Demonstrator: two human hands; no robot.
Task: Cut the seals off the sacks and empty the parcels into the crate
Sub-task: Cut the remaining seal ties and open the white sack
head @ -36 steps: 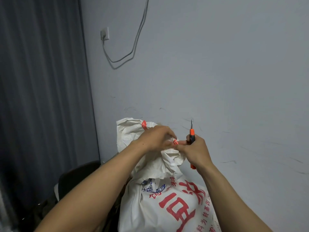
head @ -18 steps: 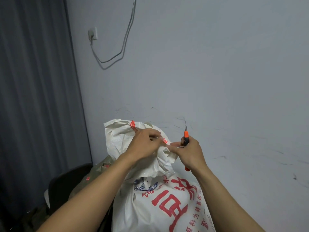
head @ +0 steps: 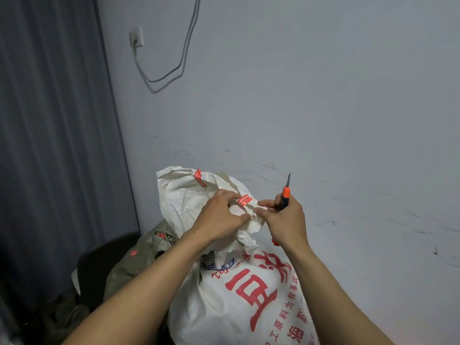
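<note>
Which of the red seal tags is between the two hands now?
The red tag on the gathered neck of the white sack, between left hand and right hand. The other tags sit apart from both hands.

Single head-worn wide-angle view, facing forward and slightly down toward the far wall (head: pixel 323 95). Close range: both forearms enter from the near edge. Curtain (head: pixel 49 145) fills the left side.
</note>
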